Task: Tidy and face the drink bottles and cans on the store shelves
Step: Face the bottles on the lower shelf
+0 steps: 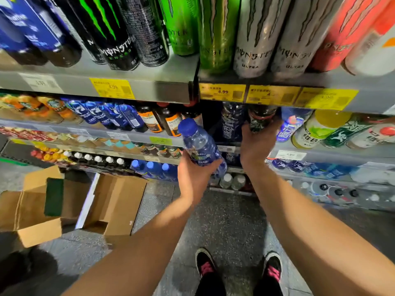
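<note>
My left hand (195, 169) grips a clear blue bottle with a blue cap (197, 142) around its lower half, held tilted in front of the second shelf (320, 155). My right hand (256, 142) reaches into that shelf and holds a dark bottle (259, 119) near its base. Just left of the dark bottle, another clear bottle with a blue label (230, 122) stands deeper in a dark gap. Blue-labelled and yellow-green bottles (310, 129) fill the shelf to the right.
Tall energy-drink cans (252, 39) line the top shelf above yellow price tags (222, 91). Brown and blue bottles (132, 118) stand at left. Open cardboard boxes (111, 204) lie on the floor at left. My shoes (271, 270) show below.
</note>
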Action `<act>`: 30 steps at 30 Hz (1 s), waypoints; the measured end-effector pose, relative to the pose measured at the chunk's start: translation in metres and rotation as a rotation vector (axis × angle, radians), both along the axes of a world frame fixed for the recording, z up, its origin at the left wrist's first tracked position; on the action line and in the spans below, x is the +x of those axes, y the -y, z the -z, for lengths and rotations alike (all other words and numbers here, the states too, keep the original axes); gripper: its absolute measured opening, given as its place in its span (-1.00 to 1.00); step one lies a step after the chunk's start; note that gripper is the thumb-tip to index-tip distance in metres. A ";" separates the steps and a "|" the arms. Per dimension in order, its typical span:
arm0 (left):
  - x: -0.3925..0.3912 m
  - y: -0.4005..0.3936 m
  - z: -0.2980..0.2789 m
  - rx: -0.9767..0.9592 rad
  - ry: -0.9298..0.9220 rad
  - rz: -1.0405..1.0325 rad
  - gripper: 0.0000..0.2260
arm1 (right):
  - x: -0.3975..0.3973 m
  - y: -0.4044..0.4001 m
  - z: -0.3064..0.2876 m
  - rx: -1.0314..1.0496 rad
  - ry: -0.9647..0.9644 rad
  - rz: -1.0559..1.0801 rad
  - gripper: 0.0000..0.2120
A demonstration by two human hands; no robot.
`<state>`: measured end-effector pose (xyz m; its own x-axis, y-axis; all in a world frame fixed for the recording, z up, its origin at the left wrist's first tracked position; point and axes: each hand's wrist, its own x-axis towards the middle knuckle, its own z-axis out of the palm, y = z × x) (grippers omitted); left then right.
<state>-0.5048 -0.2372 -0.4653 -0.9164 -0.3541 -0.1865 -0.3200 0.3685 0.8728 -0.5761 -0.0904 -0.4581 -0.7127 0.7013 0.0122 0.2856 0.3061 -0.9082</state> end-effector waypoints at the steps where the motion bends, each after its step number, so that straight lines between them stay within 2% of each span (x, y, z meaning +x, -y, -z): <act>1: 0.000 0.000 0.000 0.009 -0.004 0.004 -0.36 | 0.001 0.002 0.000 -0.018 -0.017 0.004 -0.29; 4: 0.000 -0.004 -0.002 0.049 -0.014 0.023 -0.44 | 0.009 -0.003 -0.004 -0.094 -0.070 0.011 -0.53; 6: -0.002 -0.011 -0.003 0.088 -0.026 0.037 -0.44 | 0.019 -0.008 -0.012 -0.073 -0.080 0.003 -0.70; 9: -0.006 -0.028 -0.008 0.164 -0.018 -0.002 -0.44 | 0.042 -0.014 -0.014 -0.106 -0.037 -0.029 -0.60; 12: -0.011 -0.050 -0.012 0.203 -0.054 -0.037 -0.41 | 0.064 -0.028 -0.013 -0.303 -0.082 0.035 -0.36; 14: -0.014 -0.065 -0.014 0.214 -0.092 -0.036 -0.38 | 0.072 -0.040 -0.020 -0.370 -0.141 0.061 -0.35; 17: -0.017 -0.091 -0.017 0.222 -0.151 -0.062 -0.36 | 0.080 -0.060 -0.024 -0.341 -0.201 0.001 -0.30; 19: -0.018 -0.107 -0.015 0.231 -0.196 -0.101 -0.35 | 0.085 -0.072 -0.017 -0.317 -0.200 -0.006 -0.32; 23: -0.023 -0.133 -0.010 0.231 -0.260 -0.137 -0.39 | 0.094 -0.096 -0.009 -0.314 -0.187 -0.070 -0.22; 26: -0.032 -0.149 -0.009 0.178 -0.299 -0.123 -0.37 | 0.103 -0.111 -0.008 -0.271 -0.184 -0.128 -0.27; 30: -0.046 -0.172 -0.013 0.024 -0.166 -0.144 -0.38 | 0.117 -0.135 0.009 -0.186 -0.188 -0.166 -0.42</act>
<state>-0.5509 -0.0657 -0.4526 -0.8755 -0.4810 -0.0470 -0.2190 0.3081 0.9258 -0.4589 0.0446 -0.4672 -0.8150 0.5783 0.0368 0.0673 0.1576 -0.9852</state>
